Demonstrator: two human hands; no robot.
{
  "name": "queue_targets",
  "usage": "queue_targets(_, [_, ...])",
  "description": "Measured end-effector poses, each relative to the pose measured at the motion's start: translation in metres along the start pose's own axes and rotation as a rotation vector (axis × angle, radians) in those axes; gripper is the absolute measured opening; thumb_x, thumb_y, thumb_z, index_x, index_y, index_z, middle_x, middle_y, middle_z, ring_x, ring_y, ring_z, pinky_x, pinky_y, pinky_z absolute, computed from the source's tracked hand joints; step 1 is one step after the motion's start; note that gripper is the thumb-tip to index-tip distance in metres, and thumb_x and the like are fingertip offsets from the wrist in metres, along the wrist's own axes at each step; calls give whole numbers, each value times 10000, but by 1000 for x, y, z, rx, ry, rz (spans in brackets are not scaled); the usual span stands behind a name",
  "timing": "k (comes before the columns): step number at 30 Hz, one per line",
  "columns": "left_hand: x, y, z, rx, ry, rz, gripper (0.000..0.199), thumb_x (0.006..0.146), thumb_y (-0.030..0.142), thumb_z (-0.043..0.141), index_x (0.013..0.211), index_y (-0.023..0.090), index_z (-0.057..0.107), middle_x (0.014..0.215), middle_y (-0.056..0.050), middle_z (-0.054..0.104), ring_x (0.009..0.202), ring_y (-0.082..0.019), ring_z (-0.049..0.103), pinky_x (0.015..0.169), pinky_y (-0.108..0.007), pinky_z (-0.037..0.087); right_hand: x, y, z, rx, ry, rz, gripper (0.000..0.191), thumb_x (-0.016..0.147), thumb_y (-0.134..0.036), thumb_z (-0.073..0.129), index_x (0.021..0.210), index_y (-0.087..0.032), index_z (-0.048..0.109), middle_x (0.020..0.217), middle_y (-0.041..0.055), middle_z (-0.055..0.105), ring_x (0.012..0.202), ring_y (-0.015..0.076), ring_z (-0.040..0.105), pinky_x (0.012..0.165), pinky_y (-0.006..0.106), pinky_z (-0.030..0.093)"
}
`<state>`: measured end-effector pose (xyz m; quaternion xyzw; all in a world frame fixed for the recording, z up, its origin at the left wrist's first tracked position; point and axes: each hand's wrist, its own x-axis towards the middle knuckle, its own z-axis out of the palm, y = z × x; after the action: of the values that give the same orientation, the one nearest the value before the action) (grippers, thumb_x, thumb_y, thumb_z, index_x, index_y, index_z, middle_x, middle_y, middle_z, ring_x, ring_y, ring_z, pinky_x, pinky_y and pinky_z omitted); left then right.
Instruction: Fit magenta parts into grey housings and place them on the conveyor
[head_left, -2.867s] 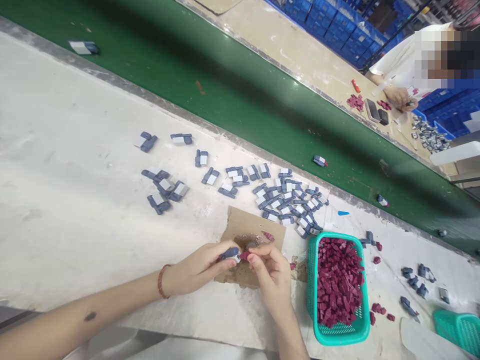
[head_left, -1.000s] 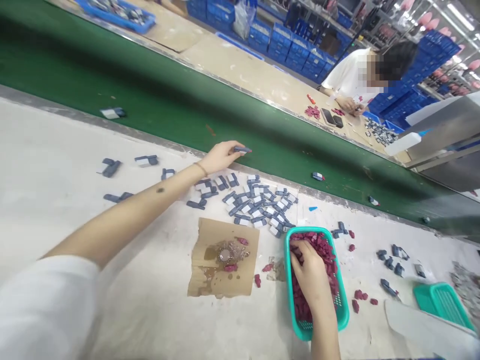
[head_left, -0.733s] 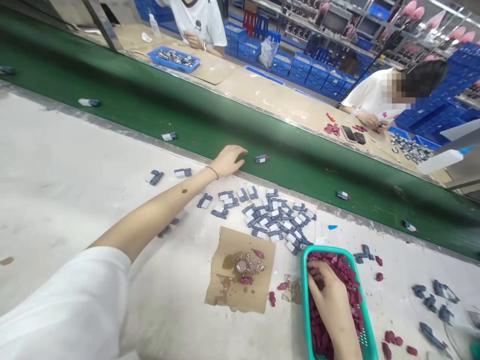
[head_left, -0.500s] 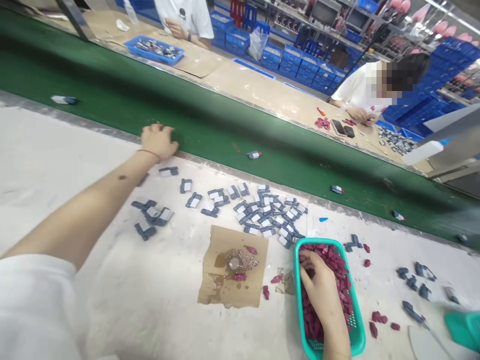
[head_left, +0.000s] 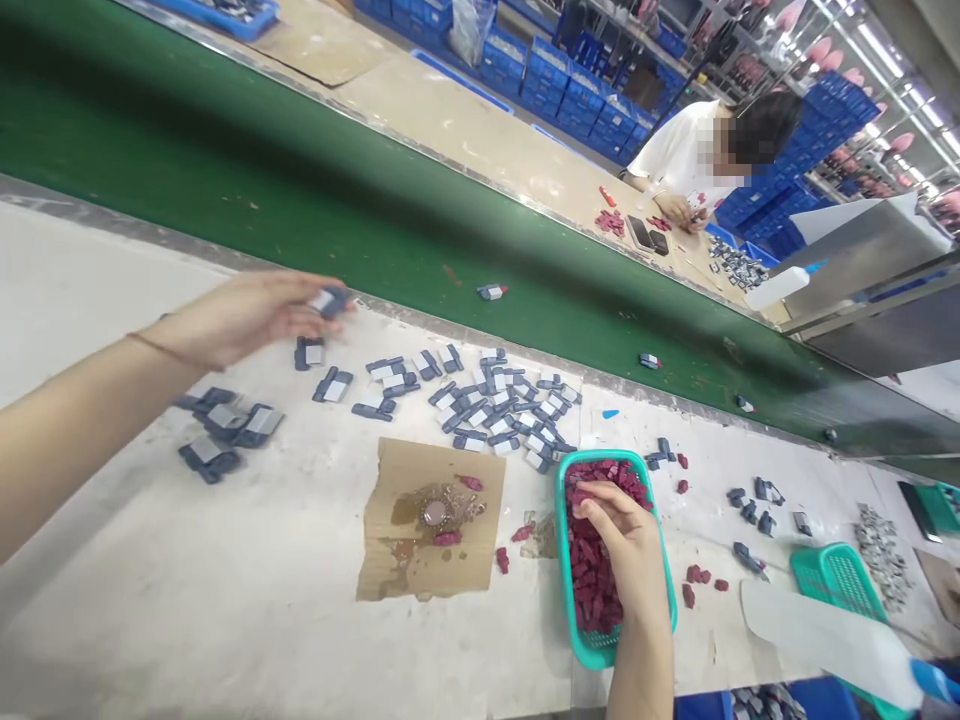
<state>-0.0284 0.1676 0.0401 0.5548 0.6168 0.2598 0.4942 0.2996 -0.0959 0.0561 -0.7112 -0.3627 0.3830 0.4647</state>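
My left hand (head_left: 259,312) is blurred above the near edge of the green belt, its fingers closed round a small dark blue-grey part (head_left: 328,301) with a pale grey face. Similar two-tone parts (head_left: 502,405) lie loosely grouped on the white table. Over a teal plastic basket (head_left: 566,600), my right hand (head_left: 630,550) pinches a small maroon piece (head_left: 580,500). Many more maroon pieces (head_left: 592,590) fill the basket. To its left, a cardboard sheet (head_left: 375,565) bears brown wet stains, a round glistening blob (head_left: 435,513) and two maroon pieces.
Beyond the table runs a green conveyor belt (head_left: 360,230) carrying several spaced-out parts. A co-worker (head_left: 679,160) sits across it. At right are a white bottle (head_left: 825,630), a second teal basket (head_left: 832,575), loose grey parts (head_left: 765,523) and a blue bin (head_left: 817,697) below.
My left hand has drawn back from the belt's edge and now holds a blue-grey part. My right hand has lifted slightly in the basket, fingers pinched. The view has swung right.
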Motion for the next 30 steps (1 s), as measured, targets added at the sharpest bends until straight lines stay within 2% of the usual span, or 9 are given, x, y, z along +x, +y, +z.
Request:
queue_targets(4, [-57, -12, 28, -326, -458, -142, 421, 763, 325, 681, 1133, 141, 601, 999, -118, 733, 760, -208, 681, 711, -317, 537, -6, -6, 14, 105, -10, 41, 184, 724, -379, 754, 779, -205, 730, 684, 21, 698, 626, 166, 660, 620, 274, 558])
queue_targets(6, [-81, -18, 41, -368, -609, -138, 475, 715, 366, 739, 1126, 174, 598, 953, -92, 747, 829, -231, 691, 740, -326, 534, -9, -9, 25, 143, -18, 54, 199, 714, -386, 763, 760, -197, 719, 670, 25, 701, 602, 168, 663, 577, 266, 554])
queue_targets(8, [-99, -23, 52, -391, -679, -111, 491, 716, 392, 738, 1137, 188, 588, 937, -83, 751, 873, -242, 690, 762, -341, 527, -13, -11, 39, 153, -17, 68, 205, 708, -377, 769, 766, -190, 710, 645, 27, 700, 573, 170, 662, 538, 257, 545])
queue_targets(13, [-121, -35, 66, -412, -639, -172, 428, 677, 431, 761, 1002, 189, 623, 1020, -80, 739, 1001, -269, 660, 894, -373, 494, -24, -5, 79, 5, 6, -16, 145, 768, -327, 717, 791, -185, 700, 670, 36, 711, 582, 166, 661, 539, 248, 529])
queue_targets(16, [-125, -43, 69, -440, -549, -242, 443, 625, 436, 797, 944, 178, 631, 989, -83, 733, 948, -268, 663, 854, -377, 514, -25, 4, 101, -183, -113, -202, 92, 814, -274, 676, 770, -195, 691, 735, 38, 719, 671, 178, 671, 609, 262, 533])
queue_targets(19, [-126, -51, 71, -511, -528, -282, 474, 612, 416, 809, 976, 167, 636, 919, -70, 718, 836, -238, 662, 752, -356, 535, -22, 11, 117, -323, -233, -391, 117, 894, -226, 582, 810, -197, 658, 762, 36, 709, 693, 168, 666, 630, 255, 526])
queue_targets(24, [-127, -54, 72, -619, -576, -318, 471, 616, 341, 825, 1028, 185, 658, 922, -54, 712, 913, -229, 642, 824, -334, 518, -14, 17, 129, -550, -346, -659, 267, 991, -246, 413, 835, -191, 622, 740, 60, 664, 693, 183, 637, 641, 276, 510])
queue_targets(27, [-128, -53, 70, -672, -585, -331, 478, 630, 339, 828, 1060, 206, 669, 1014, -59, 705, 947, -230, 632, 824, -326, 515, -13, 17, 130, -636, -345, -683, 296, 1003, -247, 379, 821, -192, 607, 703, 51, 628, 665, 179, 616, 610, 266, 490])
queue_targets(30, [-128, -54, 69, -716, -614, -321, 468, 671, 370, 808, 1088, 210, 670, 1115, -74, 679, 855, -199, 641, 759, -310, 516, -13, 16, 130, -653, -368, -674, 300, 1005, -243, 369, 817, -200, 598, 696, 41, 621, 650, 173, 605, 591, 260, 478])
